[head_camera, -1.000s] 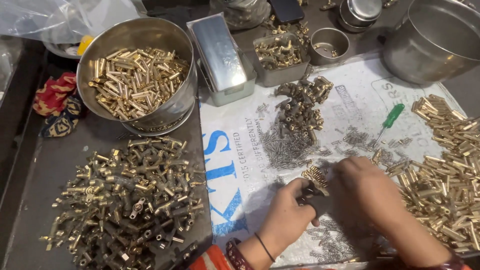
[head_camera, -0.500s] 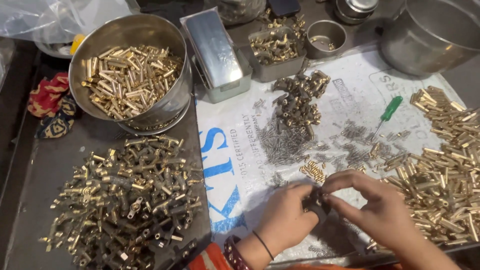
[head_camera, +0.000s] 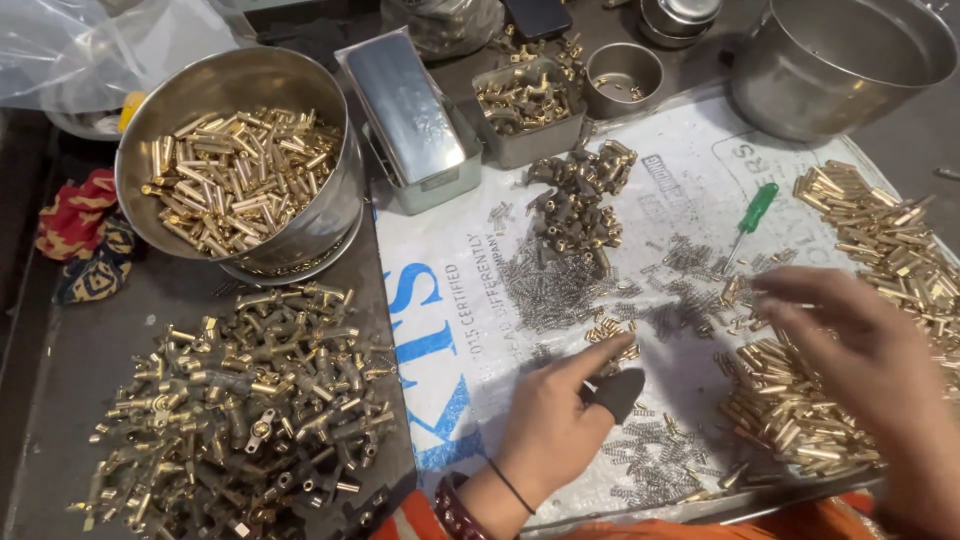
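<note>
My left hand (head_camera: 555, 415) rests on the white printed sheet (head_camera: 690, 170). Its index finger is stretched toward a small cluster of brass pieces (head_camera: 612, 335), and a black cover sits on the thumb (head_camera: 616, 392). I see nothing in that hand. My right hand (head_camera: 860, 365) is blurred, its fingers spread above a heap of short brass tubes (head_camera: 790, 415). Small steel springs (head_camera: 650, 462) lie scattered just in front of the left hand.
A steel bowl (head_camera: 150, 150) of brass tubes stands far left, above a heap of brass fittings (head_camera: 250, 400). Mid-sheet lie a spring pile (head_camera: 550, 290), dark fittings (head_camera: 580, 195) and a green screwdriver (head_camera: 752, 212). Behind are a metal tin (head_camera: 410, 110), small cup (head_camera: 622, 75) and large pot (head_camera: 840, 60).
My hands were together over a small part at the sheet's middle. They have separated: the right hand swung right over the brass tubes, while the left stayed with its index finger out.
</note>
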